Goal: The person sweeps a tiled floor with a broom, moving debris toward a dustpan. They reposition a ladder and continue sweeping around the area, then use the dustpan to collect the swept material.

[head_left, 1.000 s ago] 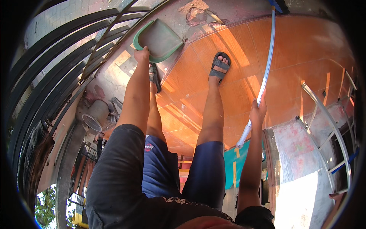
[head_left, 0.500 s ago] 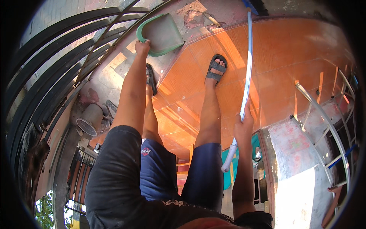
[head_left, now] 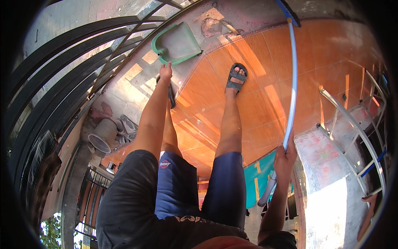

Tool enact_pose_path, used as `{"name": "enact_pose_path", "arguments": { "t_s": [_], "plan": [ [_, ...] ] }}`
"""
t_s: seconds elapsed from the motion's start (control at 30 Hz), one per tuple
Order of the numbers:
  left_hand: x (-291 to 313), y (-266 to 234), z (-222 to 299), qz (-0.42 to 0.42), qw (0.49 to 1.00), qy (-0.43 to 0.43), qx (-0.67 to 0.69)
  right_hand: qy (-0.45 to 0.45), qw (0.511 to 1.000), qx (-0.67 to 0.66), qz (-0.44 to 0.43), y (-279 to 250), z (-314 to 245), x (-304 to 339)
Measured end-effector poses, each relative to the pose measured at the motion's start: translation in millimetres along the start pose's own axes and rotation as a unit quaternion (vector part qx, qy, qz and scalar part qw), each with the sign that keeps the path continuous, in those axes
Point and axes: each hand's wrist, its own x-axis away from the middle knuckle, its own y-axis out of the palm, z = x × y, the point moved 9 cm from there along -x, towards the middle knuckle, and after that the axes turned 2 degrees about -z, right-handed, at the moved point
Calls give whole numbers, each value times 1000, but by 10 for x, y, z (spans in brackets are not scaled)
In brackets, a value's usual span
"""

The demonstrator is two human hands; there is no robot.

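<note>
A green dustpan (head_left: 178,58) lies on the rough concrete beside the step, with its short handle toward me. My left hand (head_left: 166,72) is just below that handle, apart from it and holding nothing, its fingers partly stretched out. My right hand (head_left: 286,157) is wrapped around the light blue stick of a broom (head_left: 294,79), near its grey grip end. The stick runs away from me to the blue broom head (head_left: 288,11) at the far right, on the edge of the orange tiles. Part of the head is cut off by the picture's rim.
My sandalled feet (head_left: 236,79) stand around the edge of the orange tiled floor (head_left: 265,99). A black metal fence (head_left: 70,54) curves along the left. A grey bucket (head_left: 103,135) and shoes (head_left: 127,126) are at left. A metal rack (head_left: 352,120) stands at right.
My left hand has let go of the dustpan handle and drawn back toward me. My right hand has moved right with the broom, and the broom head has shifted right too.
</note>
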Motion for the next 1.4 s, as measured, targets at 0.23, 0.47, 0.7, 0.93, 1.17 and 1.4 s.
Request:
{"name": "enact_pose_path", "arguments": {
  "t_s": [0.23, 0.47, 0.7, 0.93, 1.17, 1.4],
  "plan": [
    [386, -17, -341, 19, 986, 66, -153, -9, 990, 131, -51, 684, -58, -720],
    [556, -178, -11, 28, 972, 111, -203, -77, 984, 103, -123, 1080, -7, 556],
    [493, -390, 580, -76, 955, 184, -220, -12, 997, -42, -56, 1120, 81, 962],
    [28, -1063, 816, -28, 933, 198, -298, 27, 979, -199, -31, 1393, -255, -480],
    [-1061, -859, 384, -37, 963, 135, -232, 123, 871, -459, -122, 2398, 166, 594],
    [-328, -567, 299, -103, 966, 142, -189, 99, 859, -496, -84, 2033, -249, 1078]
  ]
}}
